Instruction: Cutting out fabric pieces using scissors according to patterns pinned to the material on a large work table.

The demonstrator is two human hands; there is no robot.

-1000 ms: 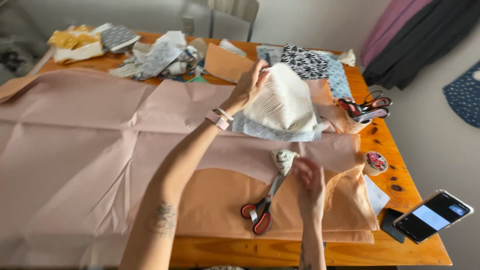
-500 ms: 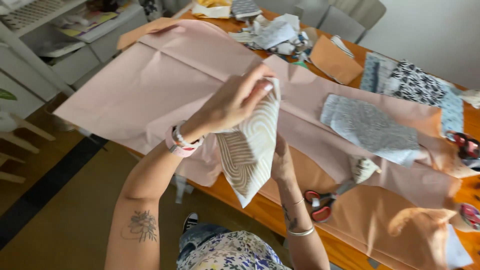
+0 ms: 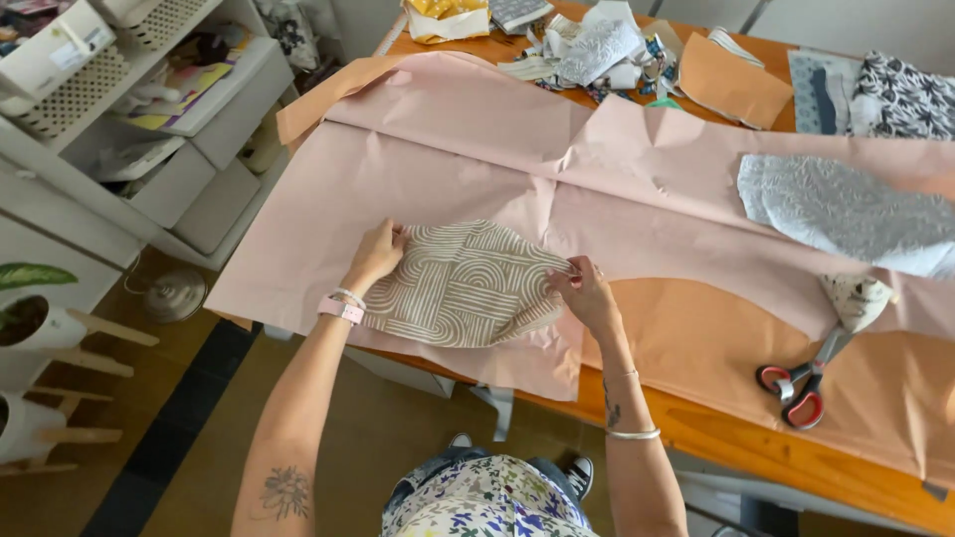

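A beige fabric piece with curved white stripes (image 3: 468,283) lies flat on pink paper (image 3: 468,159) near the table's front edge. My left hand (image 3: 375,256) pinches its left edge. My right hand (image 3: 587,290) pinches its right edge, stretching it between them. Under the pink paper lies an orange paper sheet (image 3: 716,338).
Red-handled scissors (image 3: 801,383) lie at the right under a small patterned scrap (image 3: 858,298). A grey patterned fabric piece (image 3: 846,209) rests further right. Fabric scraps (image 3: 597,50) crowd the far edge. White shelves (image 3: 119,109) and a potted plant (image 3: 30,308) stand left.
The striped fabric was held up in my left hand before; now it is laid flat on the pink paper with both hands at its edges. The view has shifted left.
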